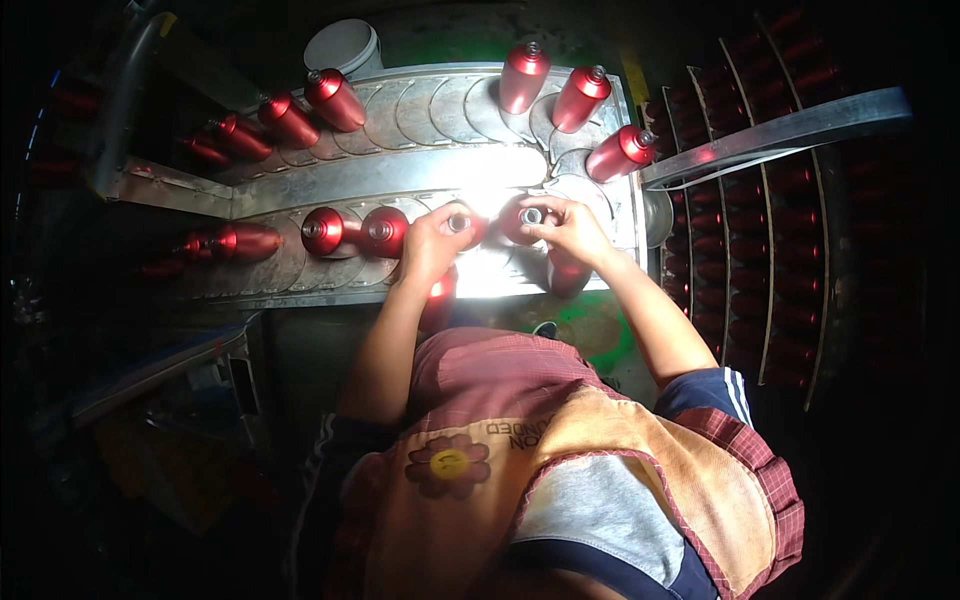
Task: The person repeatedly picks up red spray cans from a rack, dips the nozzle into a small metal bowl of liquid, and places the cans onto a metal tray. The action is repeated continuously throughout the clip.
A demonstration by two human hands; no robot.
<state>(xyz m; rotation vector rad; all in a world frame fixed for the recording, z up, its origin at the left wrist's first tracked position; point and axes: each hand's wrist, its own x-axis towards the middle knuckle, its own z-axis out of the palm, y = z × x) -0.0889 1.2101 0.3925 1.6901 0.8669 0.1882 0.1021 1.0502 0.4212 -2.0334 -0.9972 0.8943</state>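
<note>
My left hand (433,243) has its fingers closed round the neck of a shiny red bottle (477,232) on the near lane of a metal slat conveyor (395,105). Beside it, to the right, my right hand (577,230) pinches the neck of a second red bottle (512,222). Both necks look pale and open at the top. Two more red bottles, one of them nearest (383,232), stand just left of my left hand. Under my right wrist shows a red bottle-like shape (568,274), partly hidden. Strong light washes out the metal between my hands.
Several red bottles (526,78) stand along the far lane and round the right-hand bend. A metal divider (380,174) separates the lanes. Behind stands a white bucket (343,48). At right, a curved metal rail (780,135) crosses before racked rows of red bottles (745,245).
</note>
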